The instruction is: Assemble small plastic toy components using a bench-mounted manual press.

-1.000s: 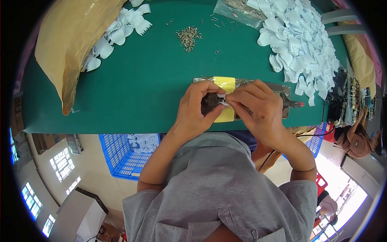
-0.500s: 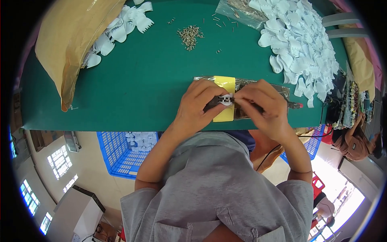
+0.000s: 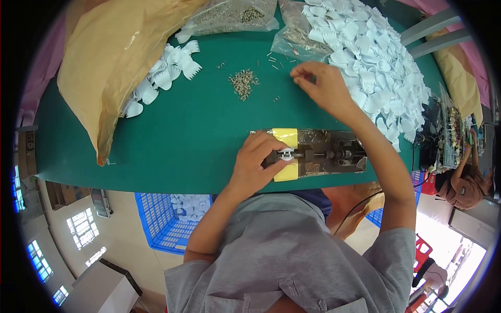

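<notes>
A small white plastic part (image 3: 285, 154) sits at the left end of a dark metal jig (image 3: 321, 156) wrapped with a yellow band (image 3: 285, 172). My left hand (image 3: 255, 161) grips this part between thumb and fingers, against the jig. My right hand (image 3: 326, 88) is lifted above the table, its thumb and fingertips drawn together beside several thin metal pins (image 3: 275, 61). Anything between those fingertips is too small to make out. Left of it lies a heap of small metal pieces (image 3: 243, 84).
A large pile of white toothed plastic pieces (image 3: 370, 62) covers the right back. At the left, more spill from a brown paper sack (image 3: 109, 68). Clear plastic bags (image 3: 235, 18) lie at the far edge. Below the table stands a blue crate (image 3: 156, 221).
My right hand has left the jig and moved up and away to the loose pins, uncovering the jig's right side. The left hand stays on the white part. The view has shifted.
</notes>
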